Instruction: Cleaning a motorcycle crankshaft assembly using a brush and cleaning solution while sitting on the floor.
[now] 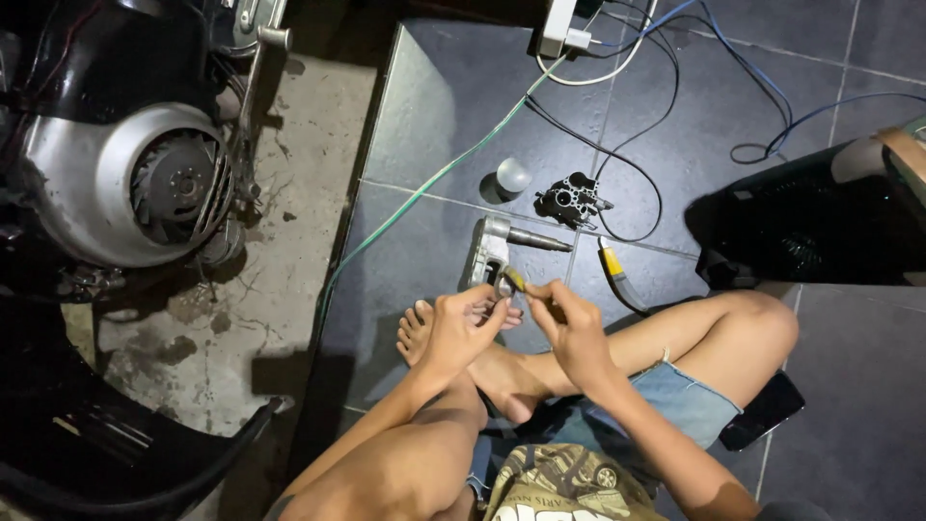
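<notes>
The person sits cross-legged on dark, smooth floor tiles (434,125). The left hand (463,323) and right hand (569,323) meet over a bare foot, both pinching a small yellowish metal part (514,280) between the fingertips; its exact shape is too small to tell. Just beyond the hands lies a flat grey metal casing (482,253) with a round shaft (538,239) sticking out. Farther off sit a rounded silver cap (512,178) and a black, knobbly carburetor (571,201). A yellow-handled screwdriver (614,270) rests near the right knee. On the rough concrete to the left stands a scooter engine with a curved silver fan cover (87,188).
</notes>
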